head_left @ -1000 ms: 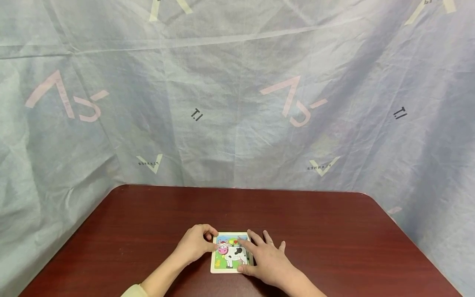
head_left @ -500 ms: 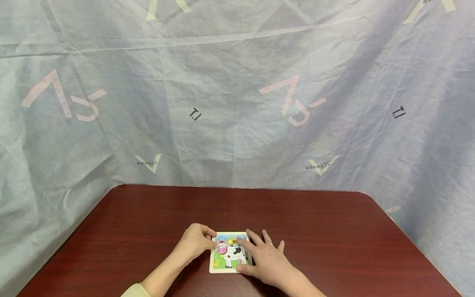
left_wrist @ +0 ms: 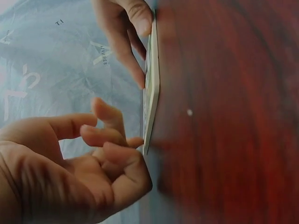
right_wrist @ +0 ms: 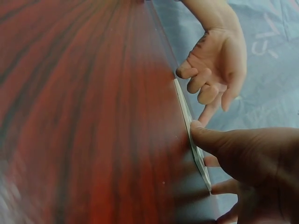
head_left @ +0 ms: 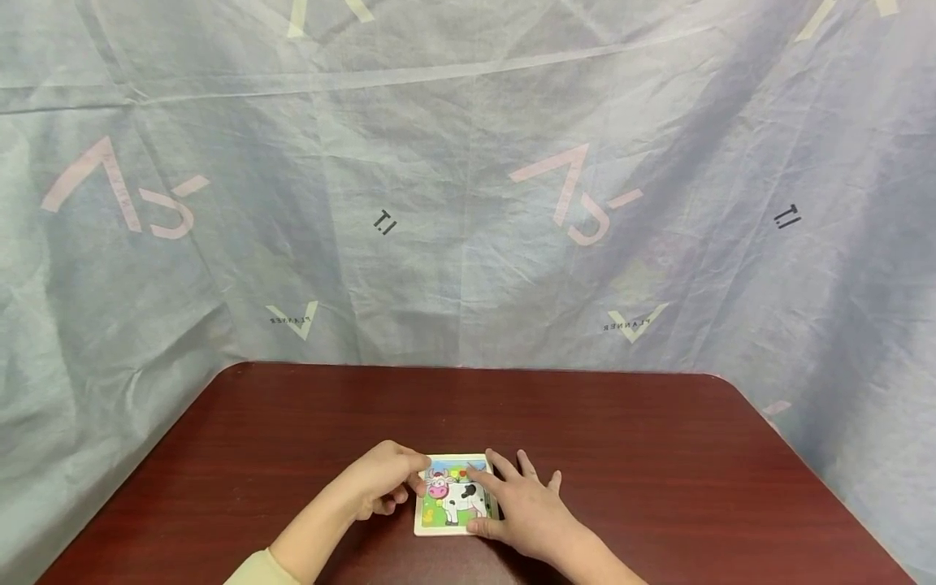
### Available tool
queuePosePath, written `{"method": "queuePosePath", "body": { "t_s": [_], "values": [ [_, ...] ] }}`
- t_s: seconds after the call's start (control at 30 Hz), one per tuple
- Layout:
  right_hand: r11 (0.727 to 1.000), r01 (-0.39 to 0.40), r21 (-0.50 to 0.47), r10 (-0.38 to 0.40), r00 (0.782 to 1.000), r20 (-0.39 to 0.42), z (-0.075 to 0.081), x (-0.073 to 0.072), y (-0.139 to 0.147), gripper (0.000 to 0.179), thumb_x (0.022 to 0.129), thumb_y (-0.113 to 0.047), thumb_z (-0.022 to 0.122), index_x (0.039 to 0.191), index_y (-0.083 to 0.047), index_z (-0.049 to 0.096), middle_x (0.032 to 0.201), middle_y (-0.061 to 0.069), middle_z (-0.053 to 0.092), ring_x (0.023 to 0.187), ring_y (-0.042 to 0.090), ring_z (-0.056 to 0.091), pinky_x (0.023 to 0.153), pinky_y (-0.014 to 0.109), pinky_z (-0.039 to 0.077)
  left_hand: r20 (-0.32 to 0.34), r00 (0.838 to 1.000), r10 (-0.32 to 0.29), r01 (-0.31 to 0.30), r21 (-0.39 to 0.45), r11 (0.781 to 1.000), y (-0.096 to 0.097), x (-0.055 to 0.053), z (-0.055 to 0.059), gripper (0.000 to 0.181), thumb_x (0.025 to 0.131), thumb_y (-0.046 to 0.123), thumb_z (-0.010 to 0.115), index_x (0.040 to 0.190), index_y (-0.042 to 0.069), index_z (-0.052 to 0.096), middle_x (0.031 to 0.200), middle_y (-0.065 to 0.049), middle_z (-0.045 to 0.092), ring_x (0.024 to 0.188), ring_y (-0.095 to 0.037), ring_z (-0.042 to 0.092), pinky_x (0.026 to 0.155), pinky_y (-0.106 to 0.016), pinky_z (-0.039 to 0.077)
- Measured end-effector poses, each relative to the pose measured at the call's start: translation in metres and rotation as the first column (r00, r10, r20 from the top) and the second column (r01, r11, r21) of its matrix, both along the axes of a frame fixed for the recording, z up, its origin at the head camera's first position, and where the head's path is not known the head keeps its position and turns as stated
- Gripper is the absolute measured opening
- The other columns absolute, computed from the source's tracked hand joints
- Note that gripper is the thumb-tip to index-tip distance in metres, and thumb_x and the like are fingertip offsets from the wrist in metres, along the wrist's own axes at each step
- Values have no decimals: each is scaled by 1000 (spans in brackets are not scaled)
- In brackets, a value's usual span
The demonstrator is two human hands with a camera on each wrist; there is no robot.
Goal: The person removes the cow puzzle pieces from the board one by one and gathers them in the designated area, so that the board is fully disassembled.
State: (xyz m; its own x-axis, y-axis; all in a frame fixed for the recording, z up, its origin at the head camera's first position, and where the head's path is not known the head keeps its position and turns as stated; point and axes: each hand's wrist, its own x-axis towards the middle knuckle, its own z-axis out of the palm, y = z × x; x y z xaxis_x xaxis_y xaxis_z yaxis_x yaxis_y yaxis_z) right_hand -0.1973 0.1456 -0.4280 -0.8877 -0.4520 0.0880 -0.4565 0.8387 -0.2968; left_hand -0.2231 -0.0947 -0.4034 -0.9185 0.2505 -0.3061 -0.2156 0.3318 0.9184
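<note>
A small square jigsaw puzzle (head_left: 457, 497) with a cartoon cow picture and a pale frame lies flat on the dark red table. My right hand (head_left: 528, 516) holds its right side, thumb at the near edge and a finger at the far edge, with the index finger lying over the picture. At the puzzle's upper left corner, my left hand (head_left: 380, 479) reaches its index finger onto the frame. The other left fingers (right_wrist: 198, 84) curl loosely beside the board, holding nothing, as the right wrist view shows. Edge-on, the thin frame (left_wrist: 153, 84) shows in the left wrist view.
The wood-grain table (head_left: 621, 439) extends around the puzzle, with rounded far corners. Behind it hangs a creased grey-blue curtain (head_left: 461, 268) printed with letters, which also drapes along the left and right sides.
My left thumb and finger have come off their hold at the left edge; the index finger now points onto the upper left corner and the others curl below. The right hand keeps its place.
</note>
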Motion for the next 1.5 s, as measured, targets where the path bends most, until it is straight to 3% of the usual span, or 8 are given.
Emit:
{"method": "queuePosePath", "body": {
  "t_s": [0.1, 0.37, 0.7, 1.0, 1.5],
  "values": [
    [1000, 4, 1, -4, 1000, -7, 1, 0, 0, 66, 84, -55, 75, 143, -28, 58, 153, 12, 44, 134, 59, 36, 81, 90, 24, 20, 1000, 15, -16, 37, 999, 0, -1, 0, 37, 98, 21, 59, 123, -6, 63, 72, -3, 61, 51, -8, 40, 48, -22, 35],
    [1000, 2, 0, -2, 1000, 7, 0, 1, 0, 65, 85, -55, 74, 142, -28, 59, 153, 12, 44, 135, 59, 36, 81, 90, 24, 16, 994, 108, -109, 77, 991, 4, 1, -4, 22, 90, 16, 60, 99, -2, 68, 73, -2, 59, 55, -9, 41, 48, -20, 37],
    [1000, -3, 3, 3, 1000, 17, 1, -1, -1, 65, 86, -55, 73, 143, -29, 58, 153, 13, 44, 135, 59, 36, 81, 90, 24, -12, 979, 205, -203, 101, 974, 5, 0, -4, 31, 92, 10, 63, 118, -6, 68, 82, -8, 57, 60, -12, 41, 49, -19, 41],
    [1000, -2, 6, 1, 1000, 12, 0, -1, -1, 65, 85, -56, 74, 143, -28, 58, 153, 13, 43, 135, 59, 36, 82, 90, 23, -29, 984, 174, -170, 105, 980, 6, 2, -9, 33, 90, 2, 59, 120, -10, 64, 91, -14, 58, 67, -16, 51, 52, -20, 45],
    [1000, -9, 0, 9, 1000, 10, 0, 0, 0, 65, 86, -56, 73, 143, -28, 58, 153, 13, 43, 135, 59, 35, 82, 90, 23, -22, 979, 202, -198, 125, 972, 9, 4, -8, 30, 92, 2, 58, 119, -9, 64, 98, -16, 60, 73, -18, 58, 54, -21, 49]
  ]
}}
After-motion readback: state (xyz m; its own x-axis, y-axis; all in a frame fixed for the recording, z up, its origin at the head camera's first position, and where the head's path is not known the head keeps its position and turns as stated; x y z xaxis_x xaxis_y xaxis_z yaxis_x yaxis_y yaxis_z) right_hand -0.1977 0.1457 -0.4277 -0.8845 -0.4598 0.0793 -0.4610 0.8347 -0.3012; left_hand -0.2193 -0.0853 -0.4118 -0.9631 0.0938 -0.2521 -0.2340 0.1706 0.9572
